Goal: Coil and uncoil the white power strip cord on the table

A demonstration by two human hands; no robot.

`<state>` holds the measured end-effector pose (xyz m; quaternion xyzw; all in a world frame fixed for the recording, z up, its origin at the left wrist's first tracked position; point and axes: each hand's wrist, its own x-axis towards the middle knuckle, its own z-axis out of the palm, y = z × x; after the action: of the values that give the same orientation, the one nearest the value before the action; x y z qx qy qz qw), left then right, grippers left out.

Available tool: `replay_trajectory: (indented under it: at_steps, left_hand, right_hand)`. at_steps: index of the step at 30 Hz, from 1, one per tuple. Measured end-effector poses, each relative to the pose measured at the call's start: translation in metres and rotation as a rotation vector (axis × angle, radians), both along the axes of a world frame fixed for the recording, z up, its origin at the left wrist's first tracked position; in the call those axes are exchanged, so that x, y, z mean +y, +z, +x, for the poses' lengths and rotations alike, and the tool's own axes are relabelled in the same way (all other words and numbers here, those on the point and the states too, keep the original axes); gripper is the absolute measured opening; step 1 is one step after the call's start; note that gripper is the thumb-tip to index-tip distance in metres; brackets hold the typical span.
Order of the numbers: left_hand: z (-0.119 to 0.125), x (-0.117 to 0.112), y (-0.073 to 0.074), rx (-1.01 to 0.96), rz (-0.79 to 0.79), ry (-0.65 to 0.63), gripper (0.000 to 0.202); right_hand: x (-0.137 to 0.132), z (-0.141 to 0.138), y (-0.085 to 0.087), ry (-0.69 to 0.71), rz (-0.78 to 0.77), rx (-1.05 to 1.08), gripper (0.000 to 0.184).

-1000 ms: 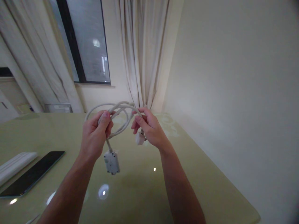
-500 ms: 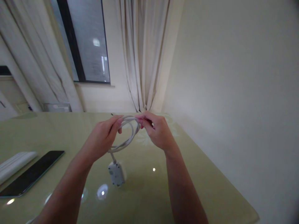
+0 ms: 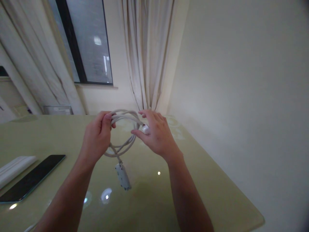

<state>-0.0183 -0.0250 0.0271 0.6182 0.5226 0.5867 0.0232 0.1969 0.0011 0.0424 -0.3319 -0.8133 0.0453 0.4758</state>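
Observation:
A coiled whitish-grey extension cord (image 3: 130, 141) hangs in the air between my hands. My left hand (image 3: 99, 132) is closed around the left side of the loops, thumb on top. From the bottom of the coil dangles the socket block (image 3: 123, 176), tilted above the table. My right hand (image 3: 155, 132) curls loosely about the cord's small white plug (image 3: 145, 129) at the coil's right side. Its thumb and forefinger are apart, with the thumb reaching to the loops; the other fingers are partly hidden behind.
A dark flat phone-like slab (image 3: 32, 178) and a long white object (image 3: 15, 169) lie on the glossy greenish table (image 3: 149, 206) at left. A wall (image 3: 229, 106) runs along the right edge. Curtains (image 3: 149, 54) and a window (image 3: 89, 42) are behind.
My left hand has shifted left and the coil has risen slightly. My right hand has opened from a pinch, and the plug now shows in it. The socket block has turned.

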Motion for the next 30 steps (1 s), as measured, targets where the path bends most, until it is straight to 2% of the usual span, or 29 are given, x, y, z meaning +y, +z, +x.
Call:
replay_trajectory:
  at_steps: [2, 4, 7, 9, 11, 13, 15, 19, 21, 26, 30]
  left_hand:
    - [-0.003, 0.0, 0.0, -0.094, -0.012, -0.011, 0.041]
    - [-0.005, 0.001, -0.001, -0.163, -0.021, -0.026, 0.039]
    - [-0.006, 0.003, -0.003, -0.208, -0.025, 0.0, 0.038]
    - [-0.007, 0.005, -0.003, -0.185, -0.023, 0.029, 0.039]
    - [-0.007, 0.006, -0.004, -0.107, -0.008, 0.036, 0.038]
    - [-0.005, 0.007, -0.004, -0.012, 0.019, 0.033, 0.036]
    - [0.0, 0.006, -0.004, 0.049, 0.044, 0.039, 0.034]
    - [0.014, 0.002, -0.006, 0.115, 0.064, 0.038, 0.033]
    - [0.018, 0.001, -0.007, 0.111, 0.061, 0.03, 0.034]
    - [0.024, 0.002, -0.008, 0.058, 0.058, -0.03, 0.034]
    - [0.027, 0.001, -0.006, 0.04, 0.047, -0.1, 0.033]
  right_hand:
    - [0.002, 0.007, 0.0, 0.019, -0.039, 0.108, 0.056]
    - [0.005, 0.009, -0.001, 0.091, -0.156, 0.22, 0.053]
    - [0.01, 0.004, -0.002, 0.3, -0.42, 0.382, 0.042]
    - [0.014, -0.001, -0.002, 0.397, -0.523, 0.559, 0.041]
    - [0.015, -0.003, 0.0, 0.394, -0.511, 0.758, 0.043]
    - [0.015, -0.003, 0.002, 0.332, -0.432, 0.874, 0.042]
    - [0.012, -0.002, 0.003, 0.309, -0.382, 0.844, 0.039]
    - [0.004, -0.005, 0.001, 0.325, -0.358, 0.581, 0.037]
    - [0.001, -0.01, 0.0, 0.296, -0.303, 0.516, 0.034]
    - [0.003, -0.013, 0.0, 0.271, -0.198, 0.472, 0.029]
    - [0.005, -0.008, 0.0, 0.355, -0.253, 0.472, 0.029]
